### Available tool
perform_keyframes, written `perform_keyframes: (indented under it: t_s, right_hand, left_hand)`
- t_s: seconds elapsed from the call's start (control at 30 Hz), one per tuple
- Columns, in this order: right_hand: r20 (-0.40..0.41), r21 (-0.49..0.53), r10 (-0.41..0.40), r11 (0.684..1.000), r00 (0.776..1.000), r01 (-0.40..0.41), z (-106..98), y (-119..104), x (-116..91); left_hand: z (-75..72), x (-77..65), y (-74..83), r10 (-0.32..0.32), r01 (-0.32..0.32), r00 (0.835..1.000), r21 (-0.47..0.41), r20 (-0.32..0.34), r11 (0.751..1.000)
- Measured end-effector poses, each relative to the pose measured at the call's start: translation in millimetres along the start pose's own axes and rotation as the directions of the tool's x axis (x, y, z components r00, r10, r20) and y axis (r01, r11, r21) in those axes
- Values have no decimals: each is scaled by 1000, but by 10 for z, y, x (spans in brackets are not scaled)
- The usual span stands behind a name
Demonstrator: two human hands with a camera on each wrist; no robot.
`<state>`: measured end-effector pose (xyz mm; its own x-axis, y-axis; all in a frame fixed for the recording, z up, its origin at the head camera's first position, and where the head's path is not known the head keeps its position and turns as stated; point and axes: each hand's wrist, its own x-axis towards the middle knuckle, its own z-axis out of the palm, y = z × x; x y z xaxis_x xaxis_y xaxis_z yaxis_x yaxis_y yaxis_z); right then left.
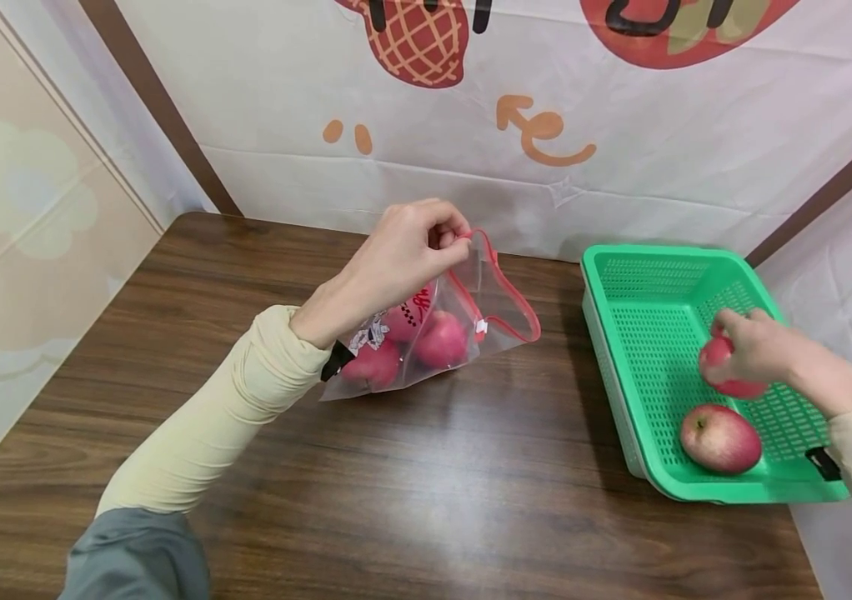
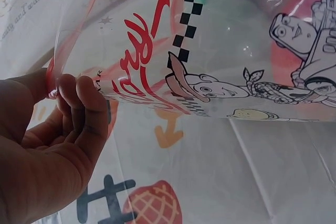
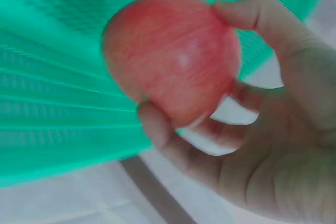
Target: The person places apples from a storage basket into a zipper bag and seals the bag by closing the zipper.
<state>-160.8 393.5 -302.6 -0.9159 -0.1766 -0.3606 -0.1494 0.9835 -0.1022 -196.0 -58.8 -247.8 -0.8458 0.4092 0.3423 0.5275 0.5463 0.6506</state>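
Observation:
My left hand (image 1: 414,242) pinches the red-edged rim of a clear zip bag (image 1: 497,312) and holds its mouth open. Several red apples (image 1: 443,340) lie inside that bag on the table; red lettering and cartoon figures are printed on its side (image 2: 210,85). Over the green basket (image 1: 624,400), my right hand (image 1: 759,346) grips a red apple (image 3: 170,59) between thumb and fingers. Another apple (image 1: 720,439), red and yellowish, rests on the basket floor just below that hand.
The dark wooden table (image 1: 411,500) runs up to a white printed cloth (image 1: 276,108) at the back. The basket stands at the table's right side, and its rim rises around the apples. A brown strip (image 1: 163,108) runs down the cloth at left.

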Motion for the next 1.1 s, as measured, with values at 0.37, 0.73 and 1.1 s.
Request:
perform_keyframes:
  t_s: [0.37,0.73,1.1]
  right_hand:
    - [-239,156,-189,961,952,230,-581,-940,163]
    - [-228,260,-409,849,884,460,-757,-2158,421]
    - [-188,285,-436,833,880,474,-644,-2456,577]
  left_hand:
    - [-5,-31,-16,-3,3,1000,13,-3,1000]
    - [30,-43,-27,6,-6,1000,7,-3,1000]
    - [-18,-16,8,-22,22,1000,27,-8,999]
